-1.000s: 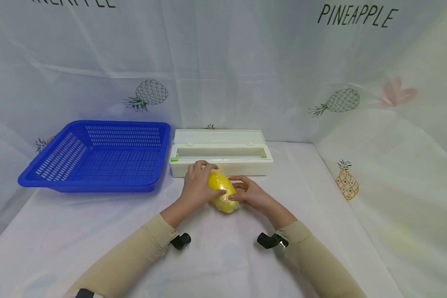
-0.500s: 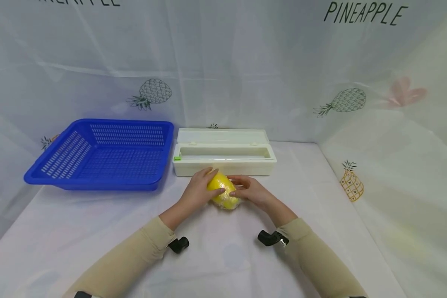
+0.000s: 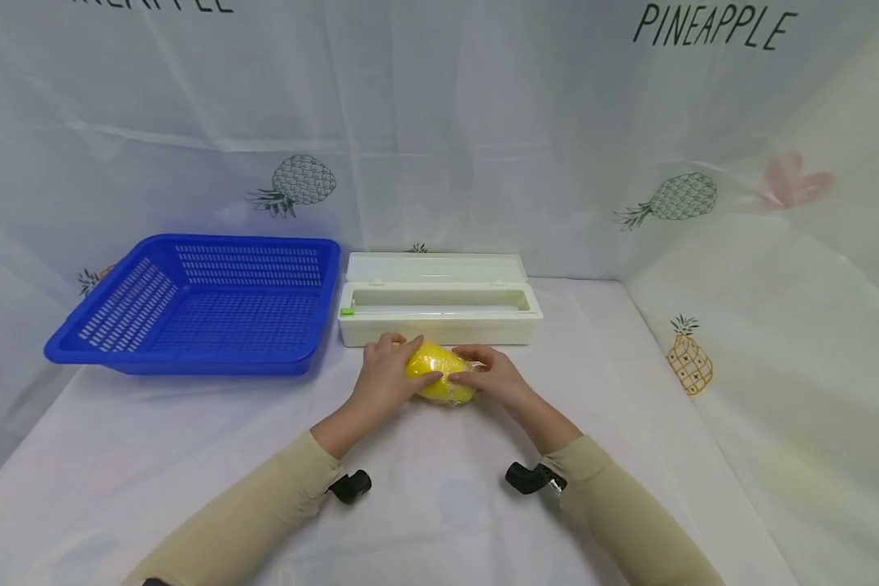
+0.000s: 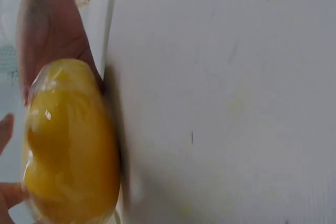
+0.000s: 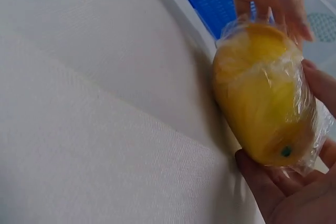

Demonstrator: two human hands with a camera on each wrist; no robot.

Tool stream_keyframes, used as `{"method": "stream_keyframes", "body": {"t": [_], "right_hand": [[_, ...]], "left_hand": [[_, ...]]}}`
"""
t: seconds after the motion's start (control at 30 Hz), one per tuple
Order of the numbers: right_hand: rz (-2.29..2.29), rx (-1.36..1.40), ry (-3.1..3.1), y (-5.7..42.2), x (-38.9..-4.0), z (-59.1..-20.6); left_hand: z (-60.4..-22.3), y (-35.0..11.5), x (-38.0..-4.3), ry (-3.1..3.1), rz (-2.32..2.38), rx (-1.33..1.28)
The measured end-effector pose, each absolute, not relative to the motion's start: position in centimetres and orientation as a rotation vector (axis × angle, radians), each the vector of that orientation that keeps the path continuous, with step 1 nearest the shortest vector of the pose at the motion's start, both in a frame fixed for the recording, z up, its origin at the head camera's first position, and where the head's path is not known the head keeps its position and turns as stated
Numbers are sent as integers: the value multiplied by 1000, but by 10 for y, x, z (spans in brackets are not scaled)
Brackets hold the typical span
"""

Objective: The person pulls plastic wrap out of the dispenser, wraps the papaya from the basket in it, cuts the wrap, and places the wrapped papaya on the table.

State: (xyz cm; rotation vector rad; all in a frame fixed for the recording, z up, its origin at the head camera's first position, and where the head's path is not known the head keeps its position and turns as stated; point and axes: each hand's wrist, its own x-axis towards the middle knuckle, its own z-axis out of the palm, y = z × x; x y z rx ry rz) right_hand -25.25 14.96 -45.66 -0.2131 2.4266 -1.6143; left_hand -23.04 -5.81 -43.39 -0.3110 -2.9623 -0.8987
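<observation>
A yellow fruit [image 3: 439, 382], smooth and oblong, sits between my two hands, wrapped in clear cling film. My left hand [image 3: 386, 376] grips its left end, the thumb along the near side. At the right end my right hand [image 3: 494, 377] holds it with thumb and curled fingers, where loose film bunches up. A small green spot shows at one end of the fruit [image 5: 268, 98] in the right wrist view. Wrinkled film [image 5: 307, 90] covers the surface there. Just behind the hands stands a long white cling film dispenser [image 3: 439, 332] with its lid raised.
A blue plastic basket [image 3: 238, 368] with slotted walls stands to the left of the dispenser. A green tab [image 3: 347, 312] shows at the dispenser's left end. White cloth with pineapple prints covers the table [image 3: 447, 505] and the walls behind and to the right.
The fruit has turned between my hands, from a steep slant to lying more nearly crosswise. Both hands have shifted only slightly with it. Basket and dispenser stand as before.
</observation>
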Motion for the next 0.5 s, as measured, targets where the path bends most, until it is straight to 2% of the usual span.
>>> {"method": "stream_keyframes", "body": {"t": [0.27, 0.5], "right_hand": [[-1822, -12, 2393, 145, -247, -455], [-1777, 85, 2389, 143, -241, -452]], "left_hand": [[-433, -76, -235, -2897, -1229, -275], [-433, -86, -238, -2834, -1491, -220]]}}
